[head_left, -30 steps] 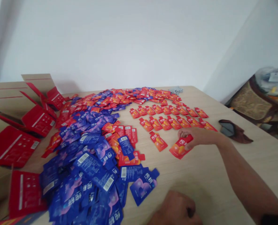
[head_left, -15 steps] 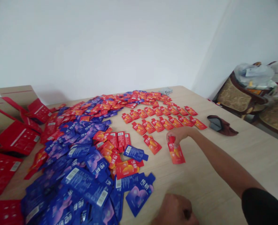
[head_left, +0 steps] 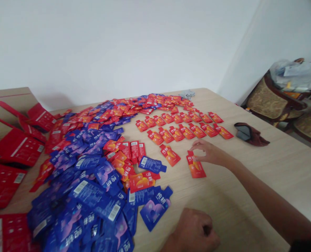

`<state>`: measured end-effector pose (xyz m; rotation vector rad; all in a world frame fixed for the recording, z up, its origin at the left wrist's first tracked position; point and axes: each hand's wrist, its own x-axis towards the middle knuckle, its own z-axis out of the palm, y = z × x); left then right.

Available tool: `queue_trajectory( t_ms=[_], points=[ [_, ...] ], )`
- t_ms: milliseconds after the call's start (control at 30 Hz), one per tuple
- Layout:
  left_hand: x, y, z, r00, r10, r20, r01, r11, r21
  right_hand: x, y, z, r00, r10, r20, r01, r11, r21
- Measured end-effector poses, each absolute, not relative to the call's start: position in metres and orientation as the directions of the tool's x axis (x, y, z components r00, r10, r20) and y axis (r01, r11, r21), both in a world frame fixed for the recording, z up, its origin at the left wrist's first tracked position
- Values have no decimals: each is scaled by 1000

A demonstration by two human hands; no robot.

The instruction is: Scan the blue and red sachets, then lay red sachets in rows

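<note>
My right hand (head_left: 208,152) is just over a red pouch (head_left: 196,166) with a yellow-orange fruit print, which lies flat on the table. Thumb and forefinger are spread apart around its narrow top end, and the thumb tip overlaps its edge. Left of that pouch lies another red pouch (head_left: 170,155), face up. Beyond them, red pouches form two rows, a nearer row (head_left: 185,132) and a farther row (head_left: 176,118). My left hand (head_left: 193,229) rests on the table at the bottom as a loose fist, and nothing shows in it.
A heap of blue pouches (head_left: 92,199) mixed with red ones covers the table's left and back. Open red cartons (head_left: 19,147) stand at far left. A dark cloth item (head_left: 251,134) lies at right. Beyond the table are chairs (head_left: 265,98), with plastic bags (head_left: 294,73) piled on them.
My right hand's fingers have opened from their grip on the red pouch, which now lies on the table. The left fist stays in place; the view has shifted slightly.
</note>
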<state>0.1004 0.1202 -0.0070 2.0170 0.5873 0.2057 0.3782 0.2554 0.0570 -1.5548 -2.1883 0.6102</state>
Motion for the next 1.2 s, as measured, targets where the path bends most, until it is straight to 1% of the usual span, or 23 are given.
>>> queue_trajectory(
  t_ms=[167, 333, 433, 633, 900, 1200],
  points=[
    [101, 119, -17, 870, 487, -75, 298, -399, 867, 360, 212, 49, -329, 944, -18, 794, 267, -546],
    [102, 117, -24, 878, 473, -72, 292, -410, 864, 357, 201, 24, -310, 951, -15, 808, 255, -531],
    [101, 116, -23, 874, 480, -76, 294, -398, 869, 359, 203, 11, -306, 952, 21, 798, 268, -540],
    [103, 118, -16, 876, 468, -112, 308, -367, 878, 354, 208, -4, -268, 952, 145, 759, 302, -577],
    [103, 115, -22, 874, 471, -122, 316, -361, 877, 347, 212, -13, -252, 931, 266, 755, 361, -547],
    [102, 115, -21, 885, 458, -84, 289, -399, 870, 335, 219, -19, -248, 938, 244, 791, 341, -507]
  ],
)
